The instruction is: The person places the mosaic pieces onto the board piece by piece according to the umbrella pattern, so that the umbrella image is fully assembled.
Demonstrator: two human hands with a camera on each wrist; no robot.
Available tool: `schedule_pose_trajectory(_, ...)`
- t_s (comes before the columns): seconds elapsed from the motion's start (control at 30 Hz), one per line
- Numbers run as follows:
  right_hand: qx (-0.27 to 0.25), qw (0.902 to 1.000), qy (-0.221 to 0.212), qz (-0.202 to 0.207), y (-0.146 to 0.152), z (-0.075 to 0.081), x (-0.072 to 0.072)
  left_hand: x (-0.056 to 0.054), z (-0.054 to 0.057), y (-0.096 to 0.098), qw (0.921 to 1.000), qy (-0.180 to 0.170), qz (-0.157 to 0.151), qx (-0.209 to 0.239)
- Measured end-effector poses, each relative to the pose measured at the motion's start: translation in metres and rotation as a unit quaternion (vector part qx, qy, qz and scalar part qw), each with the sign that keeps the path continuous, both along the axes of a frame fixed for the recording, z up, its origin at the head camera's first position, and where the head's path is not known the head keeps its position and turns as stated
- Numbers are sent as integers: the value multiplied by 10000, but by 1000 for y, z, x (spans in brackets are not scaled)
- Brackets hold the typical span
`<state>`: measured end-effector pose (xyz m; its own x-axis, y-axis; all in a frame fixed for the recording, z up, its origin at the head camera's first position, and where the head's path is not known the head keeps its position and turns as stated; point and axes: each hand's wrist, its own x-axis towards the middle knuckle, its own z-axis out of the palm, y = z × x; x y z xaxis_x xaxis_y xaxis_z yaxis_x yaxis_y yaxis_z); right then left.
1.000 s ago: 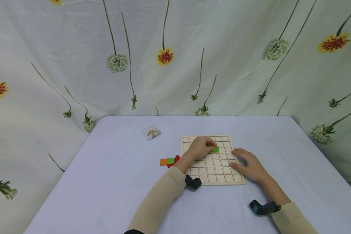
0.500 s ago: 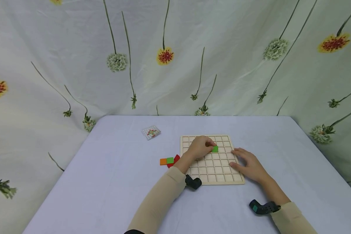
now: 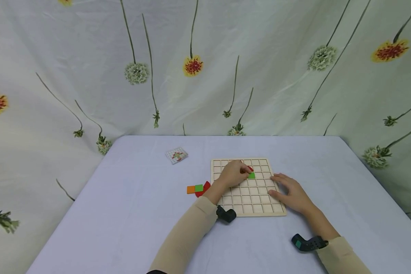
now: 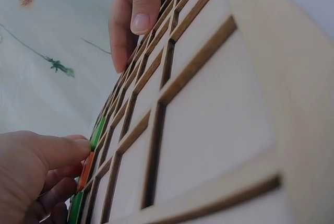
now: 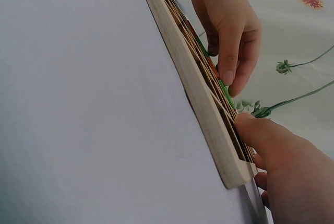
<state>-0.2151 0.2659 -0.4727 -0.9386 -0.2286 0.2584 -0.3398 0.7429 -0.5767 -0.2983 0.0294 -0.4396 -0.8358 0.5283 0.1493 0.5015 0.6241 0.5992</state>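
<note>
The board [image 3: 250, 198], a pale wooden grid, lies flat on the table [image 3: 123, 228], and all the places here are told from it, as the person sees it. The left hand [image 3: 233, 173] reaches over the board's left side to its far half, where its thumb and fingers come together at a row of tiles; the thumb tip is at the right green tile [image 3: 251, 175]. Whether they pinch a tile or only touch one, I cannot tell. Leftward along the board from there come an orange tile [image 4: 85, 172] and a left green tile [image 4: 76, 207], partly hidden by the fingers in the head view. A red piece [image 3: 250, 168] shows just beyond the right green tile, partly covered by the fingertips. The right hand [image 3: 291, 193] rests at the board's right edge, thumb and fingers spread well apart, the thumb on top of the board. Just left of the board lie a loose orange square [image 3: 190, 189], a loose green square [image 3: 199, 188] and red shapes [image 3: 206, 185]. A patterned card [image 3: 176, 155] lies beyond the board's far left corner, and a flowered cloth [image 3: 277, 76] hangs behind it all.
</note>
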Motion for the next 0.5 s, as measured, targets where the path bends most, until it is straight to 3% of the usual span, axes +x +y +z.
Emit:
schedule_pose_trajectory(0.23, 38, 10000, -35, -24, -2, 2, 1, 1, 0, -8, 9996, -101, -4, 257)
schedule_pose_trajectory(0.5, 22, 10000, 0, -43, -4, 5, 3, 4, 8, -26, 10000, -87, 21, 44)
